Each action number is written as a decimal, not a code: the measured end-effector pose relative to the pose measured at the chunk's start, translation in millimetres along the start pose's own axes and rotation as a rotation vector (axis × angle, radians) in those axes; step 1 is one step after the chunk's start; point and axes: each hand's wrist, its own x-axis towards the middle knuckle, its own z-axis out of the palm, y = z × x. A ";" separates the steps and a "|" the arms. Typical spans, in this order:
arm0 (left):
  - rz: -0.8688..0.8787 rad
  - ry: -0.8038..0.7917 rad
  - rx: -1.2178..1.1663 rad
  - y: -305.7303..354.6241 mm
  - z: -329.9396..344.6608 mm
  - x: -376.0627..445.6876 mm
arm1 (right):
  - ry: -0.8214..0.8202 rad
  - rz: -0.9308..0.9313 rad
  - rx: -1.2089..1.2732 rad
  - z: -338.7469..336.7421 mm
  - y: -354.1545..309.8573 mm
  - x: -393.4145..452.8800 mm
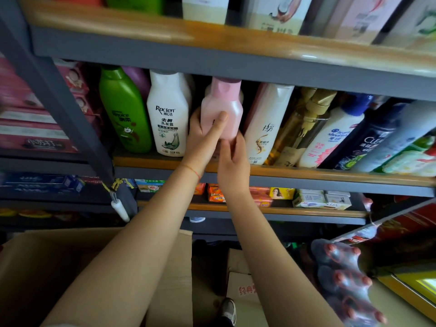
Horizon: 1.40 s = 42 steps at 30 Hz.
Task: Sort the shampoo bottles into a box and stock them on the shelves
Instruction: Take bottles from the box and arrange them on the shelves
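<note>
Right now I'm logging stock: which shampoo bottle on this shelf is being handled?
The pink plastic bottle between the white Raclen bottle and another white bottle; the left hand grips it.

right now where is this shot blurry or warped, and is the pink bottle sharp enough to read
Head view: wide-angle bend bows the shelf edge; left and right margins smear; glare on the upper shelf lip. The pink bottle is fairly sharp, but the left hand and right hand cover its label.
</note>
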 end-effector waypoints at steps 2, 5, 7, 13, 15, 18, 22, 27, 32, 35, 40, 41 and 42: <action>-0.020 -0.012 0.022 0.3 0.5 -1.8 | 0.050 -0.043 -0.071 -1.9 4.3 -8.1; -0.032 -0.032 0.028 0.0 4.3 -4.5 | 0.121 -0.093 -0.174 -4.9 8.7 -17.1; -0.031 -0.033 0.007 -0.2 7.8 -5.2 | 0.150 -0.110 -0.188 -7.6 9.8 -18.4; -0.026 -0.005 0.008 -2.4 16.3 -6.1 | 0.146 -0.109 -0.134 -14.1 9.0 -16.0; -0.031 0.012 0.003 -1.5 16.7 -7.0 | 0.138 -0.101 -0.132 -14.1 8.7 -17.9; -0.042 -0.015 0.003 5.5 14.8 -12.5 | 0.167 -0.085 -0.123 -11.0 6.2 -22.7; -0.015 0.007 0.111 8.4 -6.6 -28.3 | 0.148 -0.084 -0.023 -1.5 -3.7 -32.2; 0.102 0.472 0.066 -7.2 -55.3 -47.6 | 0.010 -0.081 0.051 26.0 -17.0 -37.7; 0.020 0.306 0.114 -8.5 -69.9 -29.5 | -0.180 -0.009 0.178 59.7 -30.6 -28.0; 0.037 0.271 0.051 -8.6 -69.5 -27.9 | -0.175 0.085 0.170 73.6 -31.0 -10.2; 0.018 0.212 -0.049 0.9 -71.4 -18.0 | -0.135 0.090 0.096 85.8 -33.9 6.3; 0.014 0.221 -0.065 0.5 -71.7 -14.5 | -0.128 0.089 0.093 87.8 -33.5 8.7; 0.010 0.230 -0.072 1.4 -72.0 -11.7 | -0.120 0.087 0.091 89.4 -33.9 9.9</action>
